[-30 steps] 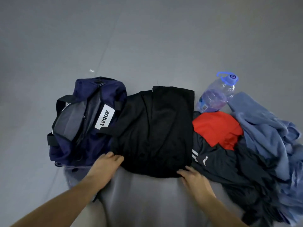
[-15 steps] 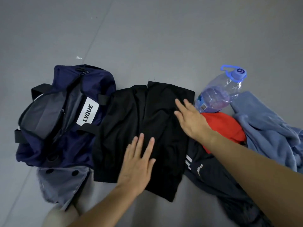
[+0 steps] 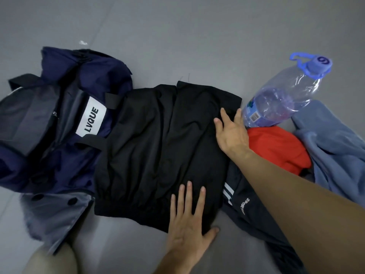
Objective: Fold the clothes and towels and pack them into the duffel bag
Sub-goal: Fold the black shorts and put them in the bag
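Left hand (image 3: 189,224) and right hand (image 3: 231,135) press flat, fingers straight, on the folded black garment (image 3: 158,155), whose folds may slip when lifted.

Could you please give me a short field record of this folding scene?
In progress: folded black fabric garment, flat on the grey floor
Left hand: flat, pressing the garment's near right corner
Right hand: flat, fingers on its right edge
Bag: open navy duffel bag with white LVQUE label, left of the garment
Waiting pile: red garment, blue fleece towel, dark striped track jacket, at right
Other: clear plastic bottle with blue cap, lying on its side
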`<state>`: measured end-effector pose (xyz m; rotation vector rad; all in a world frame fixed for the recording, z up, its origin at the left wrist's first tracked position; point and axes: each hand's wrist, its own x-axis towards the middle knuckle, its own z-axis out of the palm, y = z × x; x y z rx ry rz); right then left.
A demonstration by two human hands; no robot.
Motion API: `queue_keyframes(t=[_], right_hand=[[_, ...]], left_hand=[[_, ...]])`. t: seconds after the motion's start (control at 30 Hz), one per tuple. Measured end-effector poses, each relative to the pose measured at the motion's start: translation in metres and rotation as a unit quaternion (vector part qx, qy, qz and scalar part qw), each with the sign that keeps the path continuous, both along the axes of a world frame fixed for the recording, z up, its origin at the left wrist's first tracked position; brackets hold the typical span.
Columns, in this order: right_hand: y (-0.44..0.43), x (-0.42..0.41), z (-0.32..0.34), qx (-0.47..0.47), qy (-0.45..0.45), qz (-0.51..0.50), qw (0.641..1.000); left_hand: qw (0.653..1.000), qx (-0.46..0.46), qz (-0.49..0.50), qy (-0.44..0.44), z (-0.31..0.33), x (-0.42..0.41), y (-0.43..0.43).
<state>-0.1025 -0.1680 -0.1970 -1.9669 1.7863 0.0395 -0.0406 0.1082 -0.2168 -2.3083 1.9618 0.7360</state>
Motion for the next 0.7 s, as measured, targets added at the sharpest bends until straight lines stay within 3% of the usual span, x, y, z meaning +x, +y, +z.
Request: queue_keyframes(t=[0.13,0.23,0.43,0.57,0.7], right_hand=[[0.005,-0.001,-0.003,-0.074,0.072,-0.017,0.994],[0.012,0.007,-0.002,-0.053,0.097,-0.026,0.994],[0.006,0.016,0.002,-0.054,0.004,-0.009,0.998],[-0.002,0.038,0.029,-0.061,-0.117,-0.020,0.991],[-0.008,0.089,0.073,-0.086,-0.229,-0.023,0.969]], left_hand=[[0.999,0.008,0.042,0.018,0.001,-0.001,0.024],[0.998,0.029,0.046,0.032,0.000,-0.001,0.037],[0.988,0.060,0.086,0.109,0.015,0.006,0.028],[0.947,-0.037,0.184,0.261,0.057,0.026,0.023],[0.860,-0.097,0.368,0.340,0.092,0.065,0.020]])
